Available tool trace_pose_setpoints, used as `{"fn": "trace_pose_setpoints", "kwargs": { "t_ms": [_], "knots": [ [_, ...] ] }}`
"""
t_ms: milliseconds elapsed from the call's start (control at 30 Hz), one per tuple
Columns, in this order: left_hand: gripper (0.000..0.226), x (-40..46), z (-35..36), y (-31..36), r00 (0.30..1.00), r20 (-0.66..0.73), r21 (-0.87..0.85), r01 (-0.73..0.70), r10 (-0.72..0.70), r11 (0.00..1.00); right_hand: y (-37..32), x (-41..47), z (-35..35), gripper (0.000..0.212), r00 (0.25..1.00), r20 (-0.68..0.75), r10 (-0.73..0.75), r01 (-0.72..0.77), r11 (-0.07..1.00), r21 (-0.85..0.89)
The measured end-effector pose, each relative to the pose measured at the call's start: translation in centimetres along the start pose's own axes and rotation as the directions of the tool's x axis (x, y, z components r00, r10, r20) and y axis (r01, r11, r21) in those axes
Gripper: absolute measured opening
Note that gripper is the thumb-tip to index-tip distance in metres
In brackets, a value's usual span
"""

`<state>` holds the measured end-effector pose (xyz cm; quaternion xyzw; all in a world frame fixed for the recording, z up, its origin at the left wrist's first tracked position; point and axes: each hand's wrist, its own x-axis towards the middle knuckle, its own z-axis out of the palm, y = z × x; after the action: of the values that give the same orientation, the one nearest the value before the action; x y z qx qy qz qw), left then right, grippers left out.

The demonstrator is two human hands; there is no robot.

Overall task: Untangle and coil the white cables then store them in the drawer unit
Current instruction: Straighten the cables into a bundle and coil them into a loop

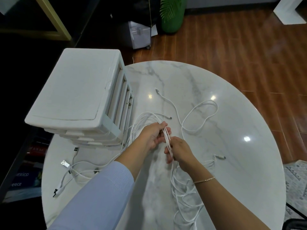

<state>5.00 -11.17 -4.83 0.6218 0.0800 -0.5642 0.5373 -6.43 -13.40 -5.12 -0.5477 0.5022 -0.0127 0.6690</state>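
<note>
Gripping one bundle of white cables [167, 138], left hand [153, 136] and right hand [180, 149] work beside one drawer unit [78, 90].

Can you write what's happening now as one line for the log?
step: untangling | left hand: holds white cables | right hand: pinches same strands | drawer unit: drawers shut

White cables [200, 117], white drawer unit [74, 90] — grey-veined marble table [216, 80], brown floor [232, 39].
</note>
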Motion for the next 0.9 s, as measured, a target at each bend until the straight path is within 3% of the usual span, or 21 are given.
{"fn": "trace_pose_setpoints", "kwargs": {
  "t_ms": [67, 167, 233, 300, 433, 533, 633, 733, 900],
  "knots": [
    [0.016, 0.2, 0.0, 0.1, 1.0, -0.015, -0.004, -0.006, 0.006, 1.0, 0.3, -0.1, 0.4, 0.025, 1.0, -0.009, -0.014, 0.014, 1.0, -0.024],
    [0.016, 0.5, -0.1, -0.1, 0.999, -0.034, 0.007, -0.003, 0.003, 1.0, 0.1, -0.7, 0.9, 0.027, 0.992, -0.018, -0.125, 0.115, 0.951, -0.286],
    [0.017, 0.6, -0.2, -0.4, 0.998, -0.057, 0.023, -0.018, 0.019, 1.0, 0.0, -0.9, 1.0, 0.025, 0.984, -0.003, -0.176, 0.162, 0.915, -0.37],
    [0.018, 0.8, -0.5, -0.6, 0.996, -0.083, 0.087, -0.036, 0.043, 0.996, 0.4, -0.8, 0.8, 0.021, 0.99, -0.03, -0.138, 0.121, 0.94, -0.32],
    [0.018, 0.7, -0.7, -0.7, 0.998, -0.058, 0.109, -0.013, 0.02, 0.994, 0.7, 0.1, -0.5, 0.017, 0.988, -0.142, 0.067, -0.063, 0.998, 0.03],
    [0.018, 0.4, -0.5, -0.5, 0.998, -0.047, 0.085, -0.03, 0.034, 0.996, 0.6, 0.3, -0.8, 0.017, 0.986, -0.148, 0.079, -0.07, 0.995, 0.067],
    [0.016, 0.5, -0.3, -0.6, 0.995, -0.096, 0.049, -0.037, 0.042, 0.998, 0.4, -0.4, 0.1, 0.019, 0.99, -0.126, -0.07, 0.041, 0.974, -0.221],
    [0.018, 0.8, -0.3, -1.0, 0.991, -0.131, 0.042, -0.005, 0.01, 0.999, 0.4, -1.0, 0.7, 0.024, 0.979, -0.012, -0.205, 0.165, 0.822, -0.544],
    [0.025, 0.8, -0.2, -1.1, 0.991, -0.12, 0.05, 0.071, -0.065, 0.996, 1.1, -1.1, 0.3, 0.034, 0.985, 0.044, -0.167, 0.157, 0.759, -0.632]
  ]
}}
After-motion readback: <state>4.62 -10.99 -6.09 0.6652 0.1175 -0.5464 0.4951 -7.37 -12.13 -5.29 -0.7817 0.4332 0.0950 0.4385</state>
